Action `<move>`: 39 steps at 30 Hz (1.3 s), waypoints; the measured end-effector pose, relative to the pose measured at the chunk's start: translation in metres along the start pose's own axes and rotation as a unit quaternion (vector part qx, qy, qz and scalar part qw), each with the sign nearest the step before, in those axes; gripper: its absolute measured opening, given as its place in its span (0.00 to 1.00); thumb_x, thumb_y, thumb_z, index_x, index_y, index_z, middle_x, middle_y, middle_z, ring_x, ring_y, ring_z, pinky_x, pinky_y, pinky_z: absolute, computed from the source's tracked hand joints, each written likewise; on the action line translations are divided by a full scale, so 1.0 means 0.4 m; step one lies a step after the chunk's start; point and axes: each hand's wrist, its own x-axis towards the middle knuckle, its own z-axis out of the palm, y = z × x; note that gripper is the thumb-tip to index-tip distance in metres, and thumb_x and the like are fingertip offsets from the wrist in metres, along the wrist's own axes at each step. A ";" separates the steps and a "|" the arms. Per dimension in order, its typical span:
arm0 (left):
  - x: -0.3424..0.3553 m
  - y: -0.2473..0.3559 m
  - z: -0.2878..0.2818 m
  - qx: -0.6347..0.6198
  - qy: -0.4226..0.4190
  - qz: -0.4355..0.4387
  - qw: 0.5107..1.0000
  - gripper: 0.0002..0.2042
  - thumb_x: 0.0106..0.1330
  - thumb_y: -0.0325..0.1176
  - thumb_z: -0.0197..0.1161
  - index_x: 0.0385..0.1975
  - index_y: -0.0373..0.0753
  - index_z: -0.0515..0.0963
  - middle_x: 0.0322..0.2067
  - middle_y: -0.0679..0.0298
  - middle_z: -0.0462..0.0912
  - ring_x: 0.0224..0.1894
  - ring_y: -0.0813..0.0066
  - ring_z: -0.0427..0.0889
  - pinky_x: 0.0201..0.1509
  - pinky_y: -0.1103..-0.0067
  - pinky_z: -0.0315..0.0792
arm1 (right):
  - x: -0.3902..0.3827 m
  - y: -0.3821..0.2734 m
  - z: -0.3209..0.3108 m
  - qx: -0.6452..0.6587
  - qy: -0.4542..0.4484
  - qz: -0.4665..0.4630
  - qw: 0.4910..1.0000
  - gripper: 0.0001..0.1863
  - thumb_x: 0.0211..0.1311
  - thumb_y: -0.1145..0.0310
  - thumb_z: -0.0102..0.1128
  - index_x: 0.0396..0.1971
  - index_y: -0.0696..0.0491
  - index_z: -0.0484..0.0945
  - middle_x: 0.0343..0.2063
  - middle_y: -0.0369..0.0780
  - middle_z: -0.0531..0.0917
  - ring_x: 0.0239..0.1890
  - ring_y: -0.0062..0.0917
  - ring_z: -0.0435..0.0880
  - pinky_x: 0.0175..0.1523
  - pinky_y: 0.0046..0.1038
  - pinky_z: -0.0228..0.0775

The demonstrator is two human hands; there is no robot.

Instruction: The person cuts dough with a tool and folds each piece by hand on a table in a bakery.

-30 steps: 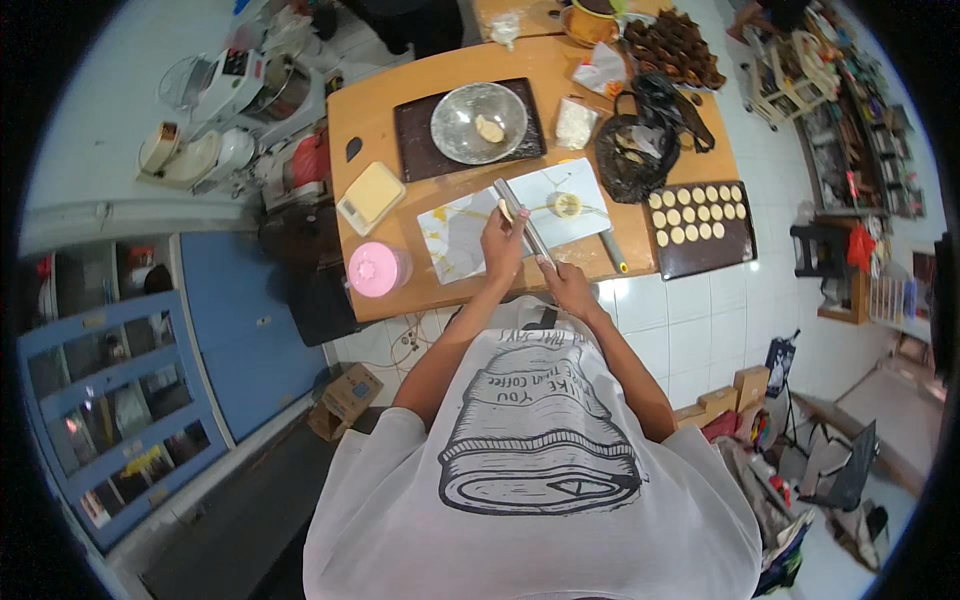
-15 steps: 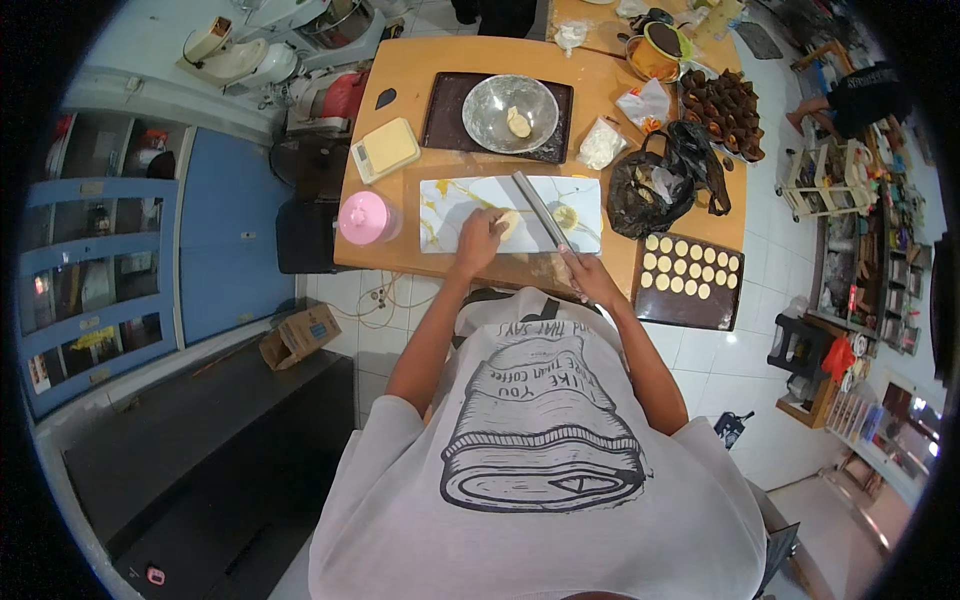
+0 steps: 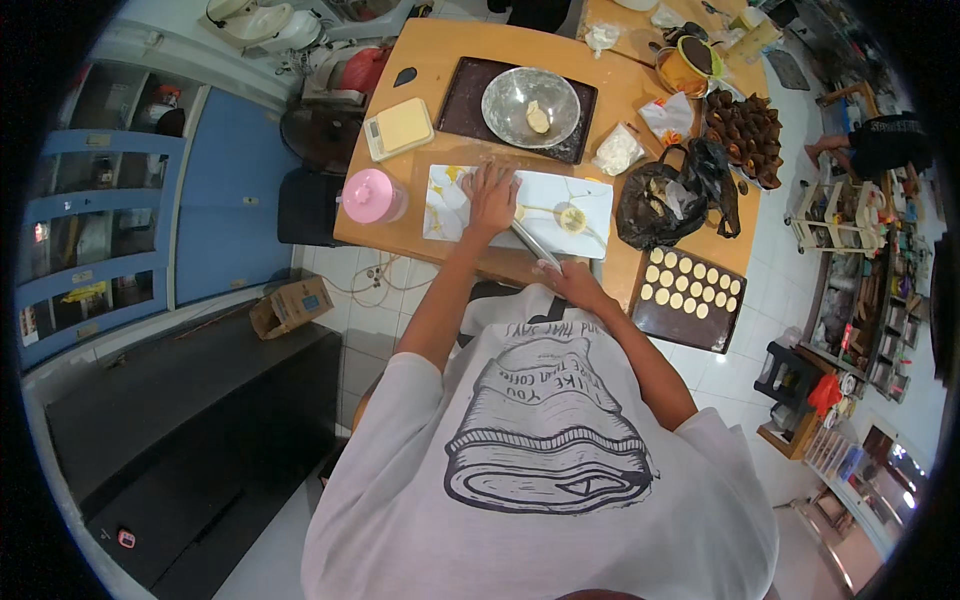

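Gripping a straight silver metal rod (image 3: 532, 240) toward its near end, the right hand (image 3: 575, 283) sits by the near edge of the worktop (image 3: 440, 45), seemingly to steer the rod's slant. The rod crosses the near long edge of a white, yellow-veined rectangular board (image 3: 590, 195); its far part is hidden by the left hand (image 3: 490, 200). That hand lies palm down with fingers spread, clasping nothing visible, perhaps to bear down; what is beneath the palm cannot be seen. A pale yellow round piece (image 3: 572, 218) is toward the board's right edge. At the worktop's near right corner, a dark rectangular tray (image 3: 670, 325) carries flat, pale dough discs (image 3: 682, 284) in rows, probably spaced against sticking. Toward the far edge, a floury metal bowl (image 3: 500, 105) contains a pale dough lump (image 3: 538, 118), likely kept within reach.
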 end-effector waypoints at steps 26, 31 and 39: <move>0.178 0.074 0.102 -0.012 -0.255 0.093 0.962 0.29 0.75 0.54 0.52 0.61 0.32 0.72 0.64 0.47 0.68 0.69 0.44 0.61 0.69 0.52 0.63 | 0.014 -0.073 0.235 0.347 0.154 0.186 0.906 0.37 0.74 0.36 0.43 0.18 0.55 0.70 0.13 0.35 0.70 0.15 0.22 0.67 0.24 0.28 0.62; 0.217 -0.002 0.099 -0.263 -0.179 0.023 0.948 0.26 0.73 0.52 0.58 0.57 0.35 0.75 0.55 0.50 0.77 0.62 0.51 0.72 0.66 0.59 0.63 | -0.012 -0.137 0.223 0.479 0.107 0.193 0.850 0.35 0.74 0.35 0.44 0.15 0.49 0.65 0.10 0.31 0.64 0.10 0.17 0.62 0.16 0.24 0.56; 0.012 0.063 -0.095 -0.572 -0.161 -0.187 0.783 0.26 0.72 0.46 0.65 0.57 0.29 0.73 0.54 0.57 0.79 0.53 0.71 0.78 0.55 0.75 0.73 | -0.027 -0.204 0.226 0.485 0.234 0.157 0.828 0.34 0.74 0.36 0.45 0.15 0.49 0.63 0.09 0.30 0.62 0.09 0.15 0.62 0.14 0.21 0.54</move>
